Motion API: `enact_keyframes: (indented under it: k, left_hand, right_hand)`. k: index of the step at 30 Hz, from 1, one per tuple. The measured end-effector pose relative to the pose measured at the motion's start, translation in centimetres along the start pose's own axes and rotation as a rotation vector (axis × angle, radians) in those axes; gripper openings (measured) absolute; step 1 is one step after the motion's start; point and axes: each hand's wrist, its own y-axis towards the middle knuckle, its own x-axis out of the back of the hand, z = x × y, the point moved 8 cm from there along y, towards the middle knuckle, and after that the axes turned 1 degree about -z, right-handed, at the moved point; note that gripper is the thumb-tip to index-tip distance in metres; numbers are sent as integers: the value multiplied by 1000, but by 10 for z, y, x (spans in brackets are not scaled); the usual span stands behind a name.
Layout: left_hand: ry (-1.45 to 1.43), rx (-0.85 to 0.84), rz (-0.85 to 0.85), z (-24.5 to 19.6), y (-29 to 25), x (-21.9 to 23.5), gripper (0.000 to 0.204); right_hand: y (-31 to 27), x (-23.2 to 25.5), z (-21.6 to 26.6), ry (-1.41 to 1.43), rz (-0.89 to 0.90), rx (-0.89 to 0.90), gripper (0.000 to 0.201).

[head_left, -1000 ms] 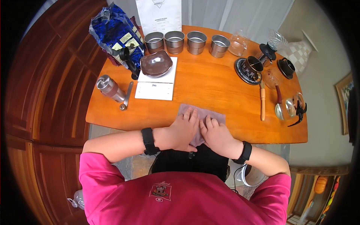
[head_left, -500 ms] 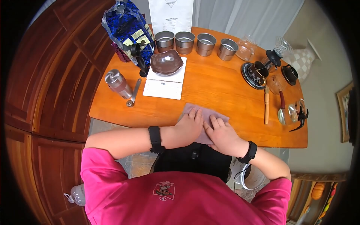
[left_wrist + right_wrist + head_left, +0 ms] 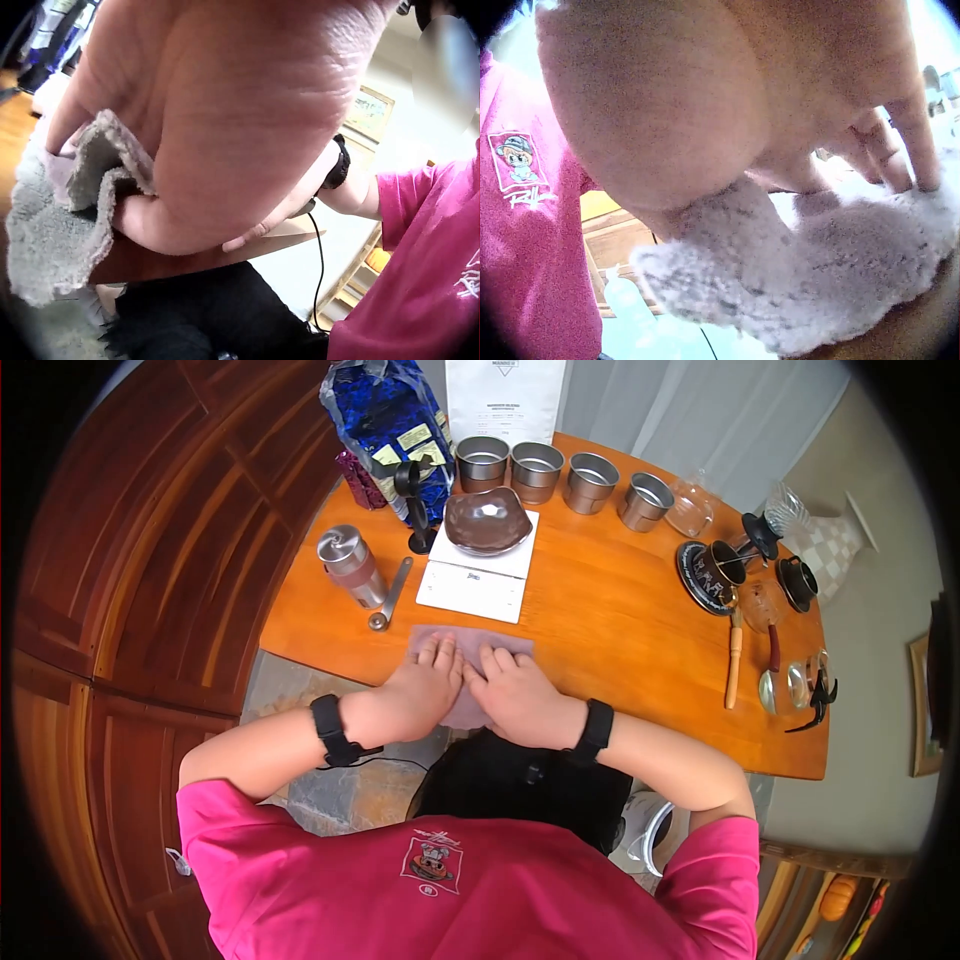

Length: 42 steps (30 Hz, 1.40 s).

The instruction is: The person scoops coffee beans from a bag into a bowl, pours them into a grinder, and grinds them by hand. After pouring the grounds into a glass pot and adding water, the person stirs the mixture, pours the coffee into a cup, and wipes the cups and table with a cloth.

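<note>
A pale mauve cloth point(image 3: 468, 645) lies over the near edge of the wooden table, just in front of the white scale. My left hand point(image 3: 415, 695) presses on its left part with fingers stretched forward. In the left wrist view a fold of the cloth point(image 3: 60, 232) bunches up around the thumb and hangs past the edge. My right hand point(image 3: 525, 700) rests on the cloth's right side, close to the left hand, with fingers reaching forward. Its fingertips touch the fluffy cloth point(image 3: 840, 262) in the right wrist view.
Beyond the cloth stand the scale point(image 3: 470, 592) with a brown dish point(image 3: 488, 520) on it and a hand grinder point(image 3: 352, 567). Several metal cups point(image 3: 591, 483) line the back. At the right are a wooden-handled brush point(image 3: 735, 665), a cup on a saucer and glassware point(image 3: 797, 685).
Both hands and the cloth have slid left along the near edge of the table, from right of the scale to in front of it. The head view has shifted too.
</note>
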Motion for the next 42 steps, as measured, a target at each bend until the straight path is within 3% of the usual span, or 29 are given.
enact_keyframes:
  k: [4, 12, 20, 21, 29, 34, 37, 42]
  left_hand:
    - [-7, 39, -35, 9, -31, -13, 63]
    - [3, 187, 117, 47, -91, -40, 54]
    - [-19, 410, 225, 131, -111, -70, 58]
    - [-20, 439, 231, 140, -110, -73, 57]
    - [-43, 561, 332, 189, -105, -78, 57]
    - [-33, 530, 418, 173, -111, -79, 61]
    - [-78, 484, 561, 131, -112, -62, 66]
    - [-64, 345, 605, 69, -97, -43, 69]
  right_hand:
    - [19, -9, 31, -200, -96, 28, 44]
    - [66, -19, 78, -27, -220, 152, 38]
    - [152, -57, 105, -3, -204, -3, 32]
    - [158, -54, 107, -94, -302, -7, 29]
    - [215, -77, 99, -150, -7, -52, 43]
    - [191, -73, 110, -232, -62, 14, 43]
    - [150, -67, 117, -241, 13, 74, 45]
    - [84, -56, 105, -115, -28, 131, 43]
